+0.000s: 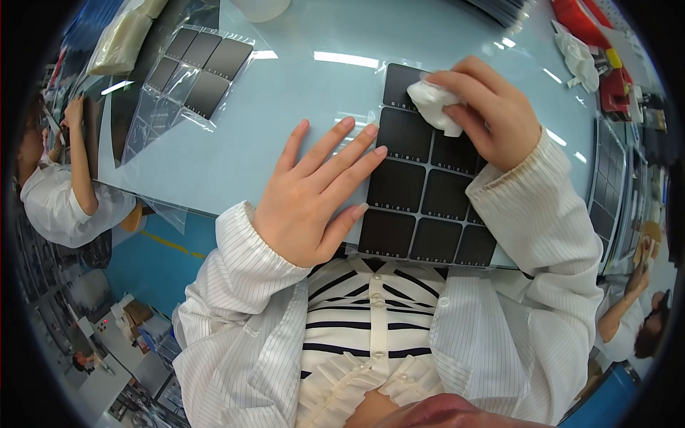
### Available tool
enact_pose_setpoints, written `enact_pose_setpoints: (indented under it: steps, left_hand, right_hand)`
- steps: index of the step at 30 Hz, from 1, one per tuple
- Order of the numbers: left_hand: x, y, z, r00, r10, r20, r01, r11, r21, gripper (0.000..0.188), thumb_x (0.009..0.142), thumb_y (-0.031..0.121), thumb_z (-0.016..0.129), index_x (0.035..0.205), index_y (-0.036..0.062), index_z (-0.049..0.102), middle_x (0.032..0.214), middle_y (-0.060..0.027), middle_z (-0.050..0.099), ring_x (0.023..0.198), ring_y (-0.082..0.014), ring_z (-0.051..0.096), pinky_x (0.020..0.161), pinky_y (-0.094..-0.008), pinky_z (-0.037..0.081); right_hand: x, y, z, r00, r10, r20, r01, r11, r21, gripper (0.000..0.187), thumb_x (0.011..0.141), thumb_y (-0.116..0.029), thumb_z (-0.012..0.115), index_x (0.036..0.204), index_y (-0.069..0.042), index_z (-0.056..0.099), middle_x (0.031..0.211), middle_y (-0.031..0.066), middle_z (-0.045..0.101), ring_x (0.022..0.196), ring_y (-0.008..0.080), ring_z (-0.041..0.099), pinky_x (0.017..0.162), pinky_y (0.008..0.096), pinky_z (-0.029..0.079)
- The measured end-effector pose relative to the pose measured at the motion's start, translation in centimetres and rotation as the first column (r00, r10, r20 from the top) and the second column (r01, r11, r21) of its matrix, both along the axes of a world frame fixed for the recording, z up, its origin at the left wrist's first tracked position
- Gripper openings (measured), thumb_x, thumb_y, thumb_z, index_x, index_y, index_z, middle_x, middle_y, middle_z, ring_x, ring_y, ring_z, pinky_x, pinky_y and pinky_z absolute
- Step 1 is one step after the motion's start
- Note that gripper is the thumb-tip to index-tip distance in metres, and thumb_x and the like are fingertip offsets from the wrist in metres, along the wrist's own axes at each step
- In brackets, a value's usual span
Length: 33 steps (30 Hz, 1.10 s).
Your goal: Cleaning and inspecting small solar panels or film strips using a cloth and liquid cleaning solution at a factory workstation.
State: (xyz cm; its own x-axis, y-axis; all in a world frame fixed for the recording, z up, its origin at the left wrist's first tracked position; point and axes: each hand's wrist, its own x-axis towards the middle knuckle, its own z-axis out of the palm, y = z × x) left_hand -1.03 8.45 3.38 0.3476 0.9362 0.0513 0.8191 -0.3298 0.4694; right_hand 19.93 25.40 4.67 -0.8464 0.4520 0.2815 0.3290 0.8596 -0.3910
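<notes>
A sheet of black rounded-square panels (pixel 394 185) lies on the table in front of me, each panel with a row of small marks along its lower edge. My right hand (pixel 492 107) pinches a crumpled white wiping cloth (pixel 434 107) against the sheet's upper part, covering some of the panels there. Fingers spread and palm down, my left hand (pixel 314 189) rests flat at the sheet's left edge, its fingertips by the panels. It holds nothing.
Another sheet of dark panels in clear film (pixel 207 75) lies at the far left of the glossy table (pixel 307 93). A wrapped pale bundle (pixel 127 39) sits beyond it. At the right are a red holder (pixel 615 89), crumpled white plastic (pixel 575 57) and more panel sheets (pixel 606 175). People work at both sides.
</notes>
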Motion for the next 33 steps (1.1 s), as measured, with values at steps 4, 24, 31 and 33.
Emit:
enact_pose_setpoints:
  steps: [4, 24, 31, 33]
  left_hand:
    - [0.3, 0.2, 0.6, 1.000, 0.013, -0.014, -0.013, 1.000, -0.014, 0.063, 0.074, 0.015, 0.059, 0.133, 0.0068, 0.041, 0.142, -0.0108, 0.036, 0.132, -0.0315, 0.030, 0.107, -0.0551, 0.016]
    - [0.1, 0.7, 0.7, 1.000, 0.001, 0.009, -0.001, 1.000, 0.024, 0.063, 0.072, 0.016, 0.060, 0.132, 0.0059, 0.042, 0.141, -0.0108, 0.037, 0.130, -0.0317, 0.033, 0.106, -0.0546, 0.018]
    - [-0.2, 0.6, 0.2, 0.996, 0.055, 0.067, -0.058, 0.997, 0.047, 0.060, 0.073, 0.015, 0.056, 0.130, 0.0036, 0.044, 0.138, -0.0122, 0.042, 0.129, -0.0320, 0.035, 0.107, -0.0510, 0.017]
    - [-0.1, 0.4, 0.3, 0.996, 0.070, 0.062, -0.073, 0.996, 0.045, 0.060, 0.073, 0.015, 0.056, 0.131, 0.0036, 0.044, 0.138, -0.0119, 0.041, 0.130, -0.0317, 0.035, 0.107, -0.0508, 0.017]
  right_hand:
    - [-1.2, 1.1, 0.0, 0.992, 0.128, 0.022, -0.127, 0.991, -0.032, 0.039, 0.072, 0.012, 0.056, 0.106, -0.006, 0.060, 0.092, 0.0098, 0.053, 0.079, 0.0258, 0.058, 0.067, 0.0284, 0.047]
    - [-3.5, 2.0, -0.3, 0.993, 0.087, 0.075, -0.093, 0.993, 0.079, 0.042, 0.065, 0.014, 0.055, 0.098, -0.011, 0.062, 0.094, 0.0067, 0.054, 0.079, 0.0274, 0.059, 0.069, 0.0282, 0.049]
    - [-2.1, 2.1, -0.2, 0.988, 0.131, 0.080, -0.130, 0.991, -0.020, 0.044, 0.066, 0.017, 0.052, 0.096, -0.012, 0.063, 0.095, 0.0066, 0.052, 0.077, 0.0260, 0.058, 0.067, 0.0270, 0.047]
    - [-0.1, 2.7, 0.2, 0.986, 0.128, 0.104, -0.123, 0.991, -0.054, 0.044, 0.065, 0.018, 0.051, 0.095, -0.011, 0.064, 0.095, 0.0072, 0.052, 0.078, 0.0256, 0.058, 0.068, 0.0266, 0.046]
